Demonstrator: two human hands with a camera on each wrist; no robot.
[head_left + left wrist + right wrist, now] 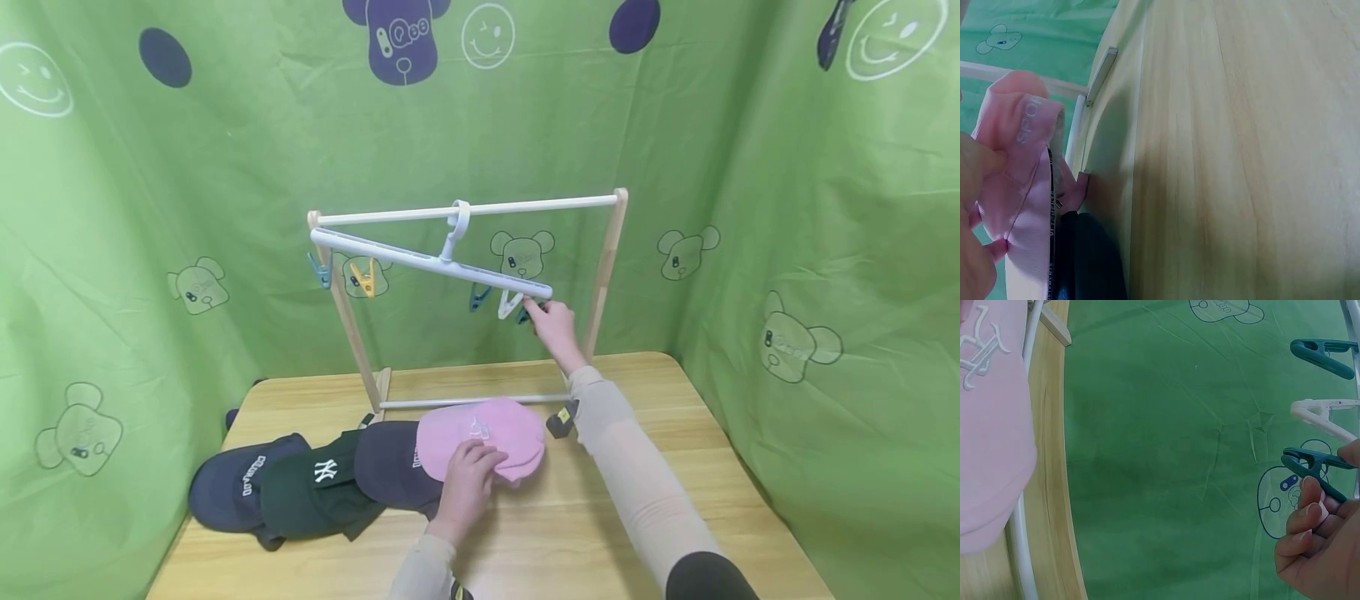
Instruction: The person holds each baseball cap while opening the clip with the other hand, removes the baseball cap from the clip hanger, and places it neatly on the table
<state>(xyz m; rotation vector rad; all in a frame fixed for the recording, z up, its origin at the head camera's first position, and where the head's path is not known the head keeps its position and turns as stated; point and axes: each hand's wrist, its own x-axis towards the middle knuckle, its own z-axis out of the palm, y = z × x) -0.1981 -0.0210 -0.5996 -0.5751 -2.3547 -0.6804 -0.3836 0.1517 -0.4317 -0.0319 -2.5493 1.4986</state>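
With my left hand (467, 483) I grip the pink cap (480, 437), thumb and fingers on its fabric; it overlaps a dark navy cap (386, 462) in the head view. White stitched lettering (1030, 119) shows on the pink cap's back in the left wrist view. My right hand (553, 327) is raised at the low right end of a white hanger (431, 261). Thumb and fingers pinch a teal clothespin (1316, 469) there. Beside it hang a white clothespin (1319, 412) and another teal clothespin (1325, 356). The hanger tilts down to the right.
A wooden rack with a white top rail (540, 205) carries the hanger. Blue (322, 271) and yellow clothespins (365, 279) hang at its left. A dark green cap (300, 496) and a navy Colorado cap (225, 492) lie on the wooden table (645, 450). Green curtains (225, 167) surround it.
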